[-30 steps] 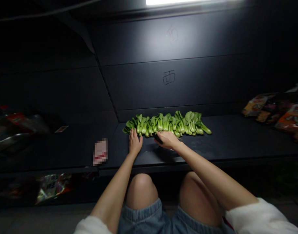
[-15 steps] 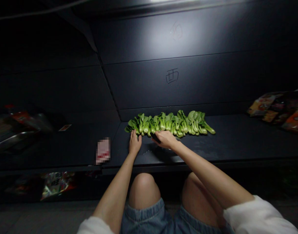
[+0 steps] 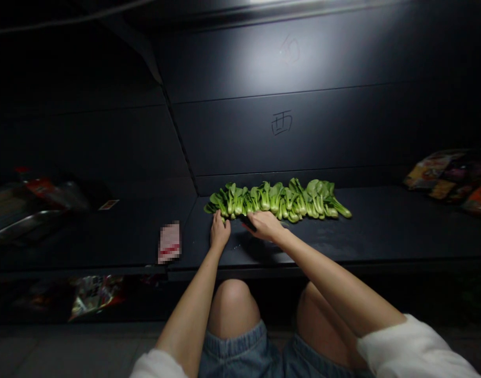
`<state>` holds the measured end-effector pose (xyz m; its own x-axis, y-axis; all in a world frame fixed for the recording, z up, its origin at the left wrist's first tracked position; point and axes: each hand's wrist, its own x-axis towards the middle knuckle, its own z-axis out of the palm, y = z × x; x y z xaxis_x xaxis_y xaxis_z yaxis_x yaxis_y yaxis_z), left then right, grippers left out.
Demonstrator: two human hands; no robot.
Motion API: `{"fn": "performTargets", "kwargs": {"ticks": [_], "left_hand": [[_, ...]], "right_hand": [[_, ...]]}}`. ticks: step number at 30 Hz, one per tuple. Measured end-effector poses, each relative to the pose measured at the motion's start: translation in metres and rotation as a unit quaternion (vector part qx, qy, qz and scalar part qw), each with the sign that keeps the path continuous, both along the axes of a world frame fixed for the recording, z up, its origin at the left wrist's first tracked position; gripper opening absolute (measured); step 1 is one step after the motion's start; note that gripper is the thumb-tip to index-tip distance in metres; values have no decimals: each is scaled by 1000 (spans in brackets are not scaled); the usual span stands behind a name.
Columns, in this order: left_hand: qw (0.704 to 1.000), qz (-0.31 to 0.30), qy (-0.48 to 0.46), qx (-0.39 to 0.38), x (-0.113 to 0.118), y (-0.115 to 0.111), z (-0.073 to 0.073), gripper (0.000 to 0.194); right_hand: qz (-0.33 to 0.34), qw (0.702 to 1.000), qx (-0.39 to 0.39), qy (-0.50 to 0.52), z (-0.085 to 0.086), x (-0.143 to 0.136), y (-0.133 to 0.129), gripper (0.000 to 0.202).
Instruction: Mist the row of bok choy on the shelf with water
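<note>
Dark shelf [image 3: 382,231], marked back panel [image 3: 303,131], dim light

I had a single head-worn view, looking forward and down onto the dark shelf [image 3: 382,226] from close above my knees. It faced the shelf's back panel squarely; the row of greens [image 3: 277,199] lay near frame centre.

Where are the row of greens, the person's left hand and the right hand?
row of greens [image 3: 277,199], head view, middle leaves.
left hand [image 3: 218,232], head view, back of hand.
right hand [image 3: 267,226], head view, knuckles.
</note>
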<state>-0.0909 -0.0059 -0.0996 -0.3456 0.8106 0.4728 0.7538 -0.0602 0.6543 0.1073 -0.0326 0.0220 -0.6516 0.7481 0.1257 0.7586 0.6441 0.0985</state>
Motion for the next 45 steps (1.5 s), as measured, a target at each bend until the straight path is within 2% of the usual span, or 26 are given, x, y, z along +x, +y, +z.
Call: {"fn": "performTargets", "kwargs": {"ticks": [25,33,45], "left_hand": [[1000,4,3,-26,-5,3,-2,63],[1000,6,9,-7,-5,5,-4,63],[1000,-5,2,-25,-5,3,-2,63]], "right_hand": [[43,999,5,23,1,-19,-5,40],[39,999,-4,7,0,-15,-7,40],[27,999,-3,18,0,-6,-8,40]]}}
